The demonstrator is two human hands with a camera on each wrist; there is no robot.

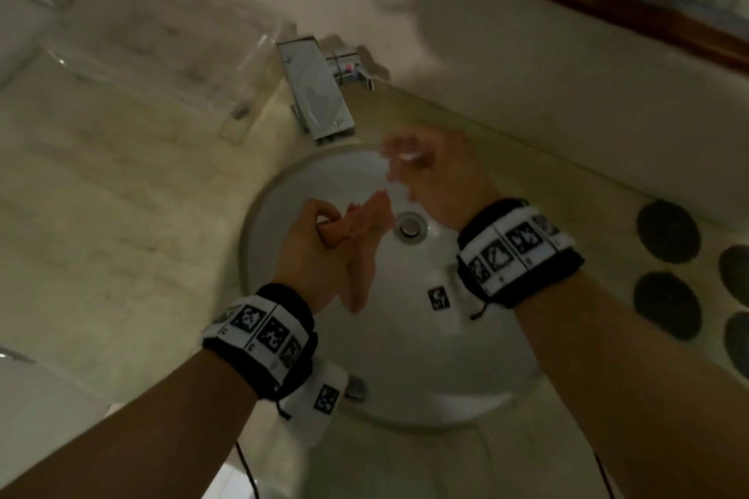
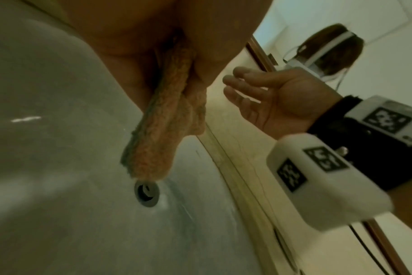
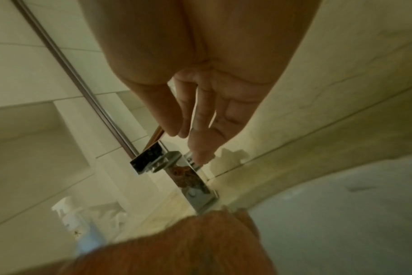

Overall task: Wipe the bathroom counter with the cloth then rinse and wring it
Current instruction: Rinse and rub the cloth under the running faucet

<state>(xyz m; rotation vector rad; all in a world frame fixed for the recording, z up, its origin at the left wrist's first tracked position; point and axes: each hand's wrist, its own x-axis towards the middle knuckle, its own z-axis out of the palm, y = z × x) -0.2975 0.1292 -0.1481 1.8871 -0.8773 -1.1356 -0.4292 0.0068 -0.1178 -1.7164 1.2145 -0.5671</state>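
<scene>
1. Nearest the head camera, the two banded forearms are seen reaching in over the sink [image 1: 478, 377].
2. On the left, the orange cloth [image 1: 360, 239] is gripped in the curled fingers of the left hand [image 1: 316, 251]; it is bunched into a rope and hangs over the basin, close to the drain [image 1: 410, 226].
3. Further right, the right hand [image 1: 437, 178] is held with its fingers relaxed and spread, empty, near the chrome tap [image 1: 320, 93] but apart from it. It is blurred in the head view.
4. The step in hand is judged to be the rinse: water is not seen running, so the tap lever probably has to be lifted.
5. For a good rinse, the cloth should be loosened and held under the spout, low inside the basin, so that splashes are kept off the wiped counter [image 1: 121, 194].
6. The left wrist view alone shows the cloth's lower end [image 2: 151, 163] hanging just above the drain [image 2: 146, 193], not lying in the bowl.
7. The right wrist view alone shows the fingertips [image 3: 200, 152] just short of the tap [image 3: 193, 186], with the cloth reflected in its chrome.
</scene>
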